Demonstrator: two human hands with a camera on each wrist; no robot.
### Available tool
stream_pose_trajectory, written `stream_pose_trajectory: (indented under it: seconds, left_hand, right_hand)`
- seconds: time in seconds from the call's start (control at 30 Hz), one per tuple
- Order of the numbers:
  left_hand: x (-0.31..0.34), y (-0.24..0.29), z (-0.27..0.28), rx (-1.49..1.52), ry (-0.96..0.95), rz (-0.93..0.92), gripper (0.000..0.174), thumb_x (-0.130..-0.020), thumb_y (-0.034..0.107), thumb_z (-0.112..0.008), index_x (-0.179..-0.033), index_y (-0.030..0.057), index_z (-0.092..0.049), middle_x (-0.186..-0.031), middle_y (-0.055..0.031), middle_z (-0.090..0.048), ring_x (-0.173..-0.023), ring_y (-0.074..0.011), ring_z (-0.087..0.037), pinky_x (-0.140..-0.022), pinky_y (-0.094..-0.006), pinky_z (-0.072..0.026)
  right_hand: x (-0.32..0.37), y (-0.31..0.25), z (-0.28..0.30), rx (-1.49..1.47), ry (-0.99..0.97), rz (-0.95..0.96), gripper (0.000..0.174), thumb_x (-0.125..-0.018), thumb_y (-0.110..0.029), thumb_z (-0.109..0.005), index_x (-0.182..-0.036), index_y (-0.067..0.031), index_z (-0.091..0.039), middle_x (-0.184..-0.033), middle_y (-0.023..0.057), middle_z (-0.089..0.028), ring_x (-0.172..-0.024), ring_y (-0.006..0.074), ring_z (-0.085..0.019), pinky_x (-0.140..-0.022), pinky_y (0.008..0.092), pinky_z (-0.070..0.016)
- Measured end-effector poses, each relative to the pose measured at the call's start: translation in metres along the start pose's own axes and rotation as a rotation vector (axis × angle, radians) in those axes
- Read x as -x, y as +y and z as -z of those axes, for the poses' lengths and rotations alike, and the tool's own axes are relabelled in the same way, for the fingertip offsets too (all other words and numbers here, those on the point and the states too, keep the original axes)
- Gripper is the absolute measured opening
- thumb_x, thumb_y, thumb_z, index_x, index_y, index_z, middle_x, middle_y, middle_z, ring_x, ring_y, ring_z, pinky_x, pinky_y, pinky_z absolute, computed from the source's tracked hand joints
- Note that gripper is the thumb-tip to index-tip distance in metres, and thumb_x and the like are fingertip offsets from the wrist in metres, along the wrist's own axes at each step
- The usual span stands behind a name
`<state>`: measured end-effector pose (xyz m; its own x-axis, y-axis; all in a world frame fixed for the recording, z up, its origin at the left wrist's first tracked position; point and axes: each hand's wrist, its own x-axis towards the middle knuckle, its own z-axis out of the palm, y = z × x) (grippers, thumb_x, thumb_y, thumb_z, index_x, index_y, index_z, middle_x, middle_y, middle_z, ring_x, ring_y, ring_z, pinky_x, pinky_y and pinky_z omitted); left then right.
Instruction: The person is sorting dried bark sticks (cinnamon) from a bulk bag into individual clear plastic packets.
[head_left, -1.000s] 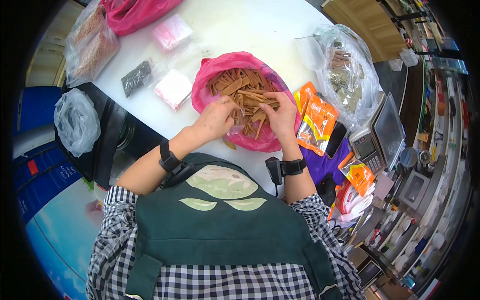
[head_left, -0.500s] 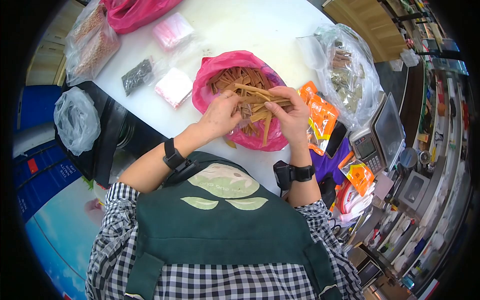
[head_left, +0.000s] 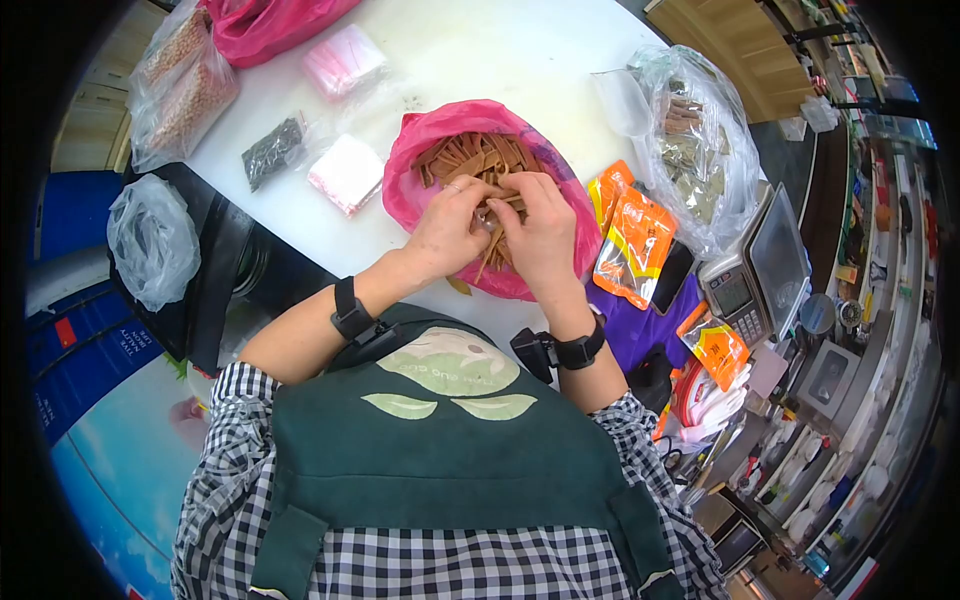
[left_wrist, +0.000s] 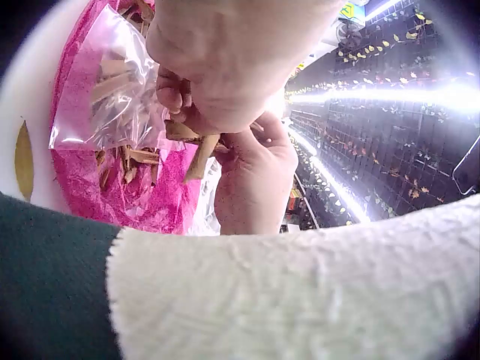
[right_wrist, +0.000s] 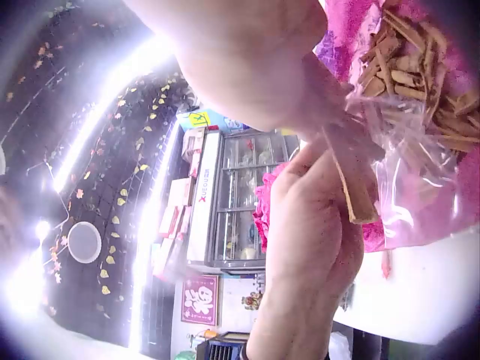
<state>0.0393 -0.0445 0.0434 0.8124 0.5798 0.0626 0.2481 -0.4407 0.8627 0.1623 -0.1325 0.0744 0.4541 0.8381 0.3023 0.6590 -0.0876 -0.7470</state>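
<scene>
A pink plastic bag (head_left: 415, 150) full of flat brown strips (head_left: 470, 155) lies open on the white table (head_left: 500, 50). Both hands meet over it. My left hand (head_left: 465, 200) pinches a small clear zip bag (left_wrist: 105, 90) with a few strips inside. My right hand (head_left: 512, 200) grips a bundle of brown strips (head_left: 492, 250) at the mouth of that bag. In the left wrist view one strip (left_wrist: 201, 157) sticks out below the fingers. The right wrist view shows a strip (right_wrist: 352, 187) beside the clear bag (right_wrist: 420, 150).
Orange packets (head_left: 635, 245) and a large clear bag of dried pieces (head_left: 695, 150) lie to the right, with a scale (head_left: 755, 275) beyond. Small pink zip bags (head_left: 347, 175), a dark packet (head_left: 273, 152) and a bag of beans (head_left: 180, 85) lie to the left.
My right hand lifted a bundle of strips out of the pink bag, then brought it left against the clear bag held by my left hand, which stayed over the pink bag.
</scene>
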Motion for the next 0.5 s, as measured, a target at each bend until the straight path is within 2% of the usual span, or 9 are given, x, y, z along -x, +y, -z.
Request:
stream_pose_trajectory:
  seconds: [0.03,0.07,0.2,0.27,0.4,0.47,0.5]
  left_hand:
    - [-0.001,0.002,0.001,-0.012,0.024,0.002,0.043,-0.070,-0.003,-0.061,-0.113,-0.0031,-0.059,-0.103,-0.0163,-0.058,-0.082,-0.0282,-0.060,-0.069,-0.0350,-0.0497]
    - [-0.002,0.003,0.002,-0.024,0.048,0.004,0.043,-0.071,-0.003,-0.061,-0.113,-0.0031,-0.058,-0.104,-0.0165,-0.058,-0.082,-0.0284,-0.060,-0.069,-0.0351,-0.0497]
    - [0.002,-0.005,0.003,-0.048,0.045,-0.026,0.044,-0.071,-0.004,-0.061,-0.115,-0.0030,-0.058,-0.103,-0.0160,-0.057,-0.080,-0.0269,-0.059,-0.068,-0.0336,-0.0491]
    - [0.003,0.004,0.008,0.049,-0.033,0.123,0.044,-0.071,-0.004,-0.060,-0.115,-0.0018,-0.058,-0.101,-0.0148,-0.056,-0.076,-0.0248,-0.058,-0.068,-0.0322,-0.0484]
    - [0.000,0.004,0.010,0.074,0.035,0.083,0.045,-0.071,-0.004,-0.060,-0.116,-0.0003,-0.058,-0.100,-0.0135,-0.056,-0.074,-0.0227,-0.057,-0.067,-0.0317,-0.0478]
    - [-0.002,0.003,0.010,0.036,0.048,0.019,0.047,-0.070,-0.005,-0.060,-0.116,0.0016,-0.059,-0.100,-0.0128,-0.056,-0.074,-0.0219,-0.057,-0.066,-0.0315,-0.0475]
    - [-0.003,0.003,0.009,0.036,0.048,0.018,0.047,-0.070,-0.005,-0.060,-0.116,0.0016,-0.059,-0.100,-0.0128,-0.056,-0.074,-0.0219,-0.057,-0.066,-0.0315,-0.0475]
  right_hand:
    - [0.000,-0.002,-0.003,0.073,0.010,0.034,0.026,-0.074,0.000,-0.073,-0.099,-0.0025,-0.063,-0.097,0.0132,-0.065,-0.084,0.0303,-0.066,-0.072,0.0365,-0.0534]
    - [0.001,0.001,-0.006,0.094,-0.030,0.040,0.034,-0.075,0.000,-0.071,-0.107,-0.0037,-0.061,-0.100,0.0144,-0.064,-0.087,0.0346,-0.064,-0.073,0.0393,-0.0531]
    - [-0.004,-0.004,-0.001,0.072,-0.103,-0.006,0.037,-0.075,0.001,-0.070,-0.110,-0.0037,-0.059,-0.101,0.0149,-0.063,-0.090,0.0353,-0.064,-0.074,0.0399,-0.0532]
    - [-0.007,-0.010,0.009,0.009,-0.179,0.020,0.041,-0.075,0.002,-0.069,-0.114,-0.0036,-0.057,-0.103,0.0155,-0.063,-0.095,0.0359,-0.063,-0.075,0.0403,-0.0533]
    - [-0.007,-0.011,0.020,-0.065,-0.278,0.055,0.038,-0.075,0.005,-0.066,-0.110,0.0003,-0.055,-0.103,0.0176,-0.062,-0.098,0.0385,-0.061,-0.080,0.0432,-0.0523]
    - [-0.005,-0.007,0.018,-0.074,-0.253,0.212,0.032,-0.076,0.006,-0.065,-0.107,-0.0013,-0.061,-0.105,0.0156,-0.063,-0.090,0.0340,-0.064,-0.074,0.0375,-0.0540]
    - [-0.003,-0.003,0.015,-0.073,-0.253,0.212,0.032,-0.076,0.006,-0.065,-0.107,-0.0013,-0.061,-0.105,0.0156,-0.063,-0.090,0.0340,-0.064,-0.074,0.0375,-0.0540]
